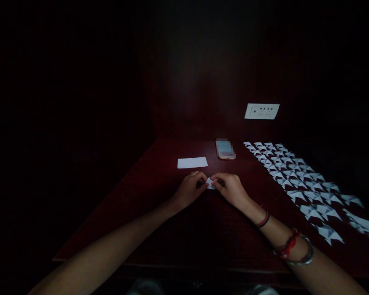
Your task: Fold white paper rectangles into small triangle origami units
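Observation:
A small folded piece of white paper is pinched between both my hands, above the middle of the dark red table. My left hand grips its left side with thumb and fingers, and a ring shows on one finger. On the other side my right hand closes thumb and forefinger on the paper's right edge. Just beyond my left hand lies a flat stack of white paper. My fingers partly cover the folded piece, so its exact shape cannot be made out.
Rows of folded white paper figures run along the table's right side. More white paper lies at the far right edge. A phone rests behind my right hand. A white socket panel sits on the dark back wall.

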The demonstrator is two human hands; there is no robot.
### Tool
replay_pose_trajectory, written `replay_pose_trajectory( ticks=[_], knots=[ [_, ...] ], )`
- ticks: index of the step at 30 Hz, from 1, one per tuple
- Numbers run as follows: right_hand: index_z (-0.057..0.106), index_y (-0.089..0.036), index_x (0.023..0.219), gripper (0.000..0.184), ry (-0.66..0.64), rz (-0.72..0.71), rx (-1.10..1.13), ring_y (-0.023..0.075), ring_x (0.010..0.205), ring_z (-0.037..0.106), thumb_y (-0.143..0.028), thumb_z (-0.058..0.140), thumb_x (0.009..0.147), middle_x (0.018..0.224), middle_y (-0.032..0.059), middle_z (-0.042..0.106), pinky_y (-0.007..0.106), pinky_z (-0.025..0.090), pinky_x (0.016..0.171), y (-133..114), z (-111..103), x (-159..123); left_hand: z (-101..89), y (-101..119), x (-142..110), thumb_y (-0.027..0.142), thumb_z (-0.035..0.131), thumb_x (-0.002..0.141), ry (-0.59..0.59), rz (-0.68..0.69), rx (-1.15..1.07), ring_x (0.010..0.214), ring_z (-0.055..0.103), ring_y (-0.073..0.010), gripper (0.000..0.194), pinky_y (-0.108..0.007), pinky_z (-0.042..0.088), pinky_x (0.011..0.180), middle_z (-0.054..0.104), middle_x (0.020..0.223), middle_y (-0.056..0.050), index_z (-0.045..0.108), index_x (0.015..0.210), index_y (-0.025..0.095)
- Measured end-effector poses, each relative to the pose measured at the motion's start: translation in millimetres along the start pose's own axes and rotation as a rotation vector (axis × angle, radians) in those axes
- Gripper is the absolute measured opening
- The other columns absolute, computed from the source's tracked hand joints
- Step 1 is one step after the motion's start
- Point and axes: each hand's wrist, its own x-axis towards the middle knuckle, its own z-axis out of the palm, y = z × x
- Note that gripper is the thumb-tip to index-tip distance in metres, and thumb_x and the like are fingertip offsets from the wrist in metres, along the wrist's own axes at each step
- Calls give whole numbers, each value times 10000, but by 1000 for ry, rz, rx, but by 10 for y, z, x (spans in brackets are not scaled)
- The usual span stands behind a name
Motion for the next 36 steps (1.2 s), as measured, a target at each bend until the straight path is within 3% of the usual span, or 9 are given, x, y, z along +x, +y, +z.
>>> replay_pose_trajectory(
  ticks=[9,29,36],
  knots=[
    [584,-195,766,111,47,-140,-64,138,713,497,-166,480,741,732,15,595,251,371,663,-92,-70,18,-75,98,8,179,440,773,97,35,3,742,468,-117,34,-250,379,683,487,791,6,473,782,182],
    [586,-182,734,103,125,-74,23,132,697,502,-185,483,726,713,18,576,245,373,662,-53,-50,26,-9,139,32,146,419,774,131,52,6,749,469,-124,70,-258,379,696,494,812,-6,478,796,176],
    [579,-197,828,127,101,-68,14,130,706,511,-210,489,740,730,14,579,235,373,663,-11,-49,37,-13,106,52,159,431,776,131,69,-7,750,491,-119,52,-251,386,692,515,788,9,472,795,185]
  ],
)
